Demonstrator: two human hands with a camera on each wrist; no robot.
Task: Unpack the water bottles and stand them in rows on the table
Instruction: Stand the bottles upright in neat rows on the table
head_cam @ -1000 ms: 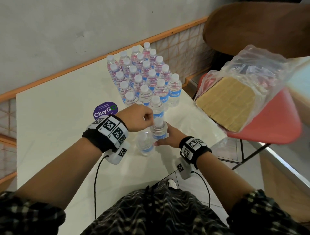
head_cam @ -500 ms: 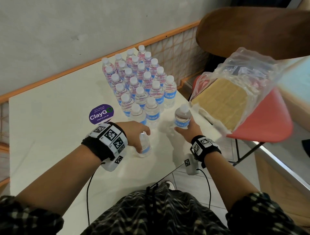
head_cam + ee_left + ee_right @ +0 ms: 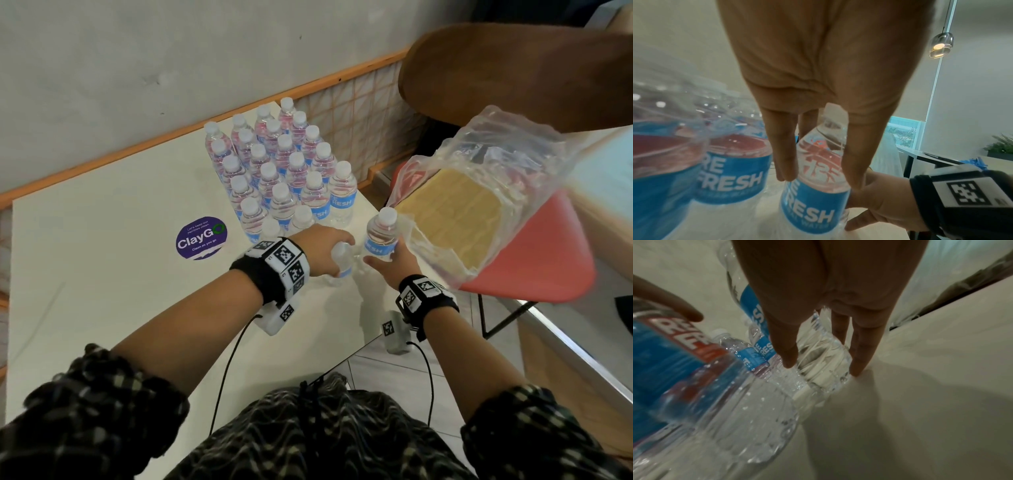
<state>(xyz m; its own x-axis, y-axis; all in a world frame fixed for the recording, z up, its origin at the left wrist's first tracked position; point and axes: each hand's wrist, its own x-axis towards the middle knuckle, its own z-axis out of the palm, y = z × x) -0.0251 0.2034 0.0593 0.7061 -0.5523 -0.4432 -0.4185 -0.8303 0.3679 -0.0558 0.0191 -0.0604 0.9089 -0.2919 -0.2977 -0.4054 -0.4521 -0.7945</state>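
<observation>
Several clear water bottles [image 3: 284, 164] with white caps and blue labels stand in rows at the far end of the white table [image 3: 120, 291]. My right hand [image 3: 394, 265] grips one bottle [image 3: 382, 236] upright by its lower half, near the table's right edge, just in front of the rows. The left wrist view shows that bottle [image 3: 813, 199] with the right hand [image 3: 879, 203] around it. My left hand [image 3: 325, 253] holds a second, tilted bottle [image 3: 342, 267] low over the table, close beside the first. This tilted bottle [image 3: 715, 394] fills the lower left of the right wrist view.
Torn plastic wrap [image 3: 496, 154] with a cardboard tray [image 3: 455, 219] lies on a red chair [image 3: 534, 263] right of the table. A purple round sticker [image 3: 201, 238] marks the table top. A brown chair back [image 3: 513, 75] stands behind. An orange rail runs along the wall.
A second ago both hands held bottles together near the front. The right hand has carried its bottle forward and right, beside the rows. The left hand has followed with its tilted bottle.
</observation>
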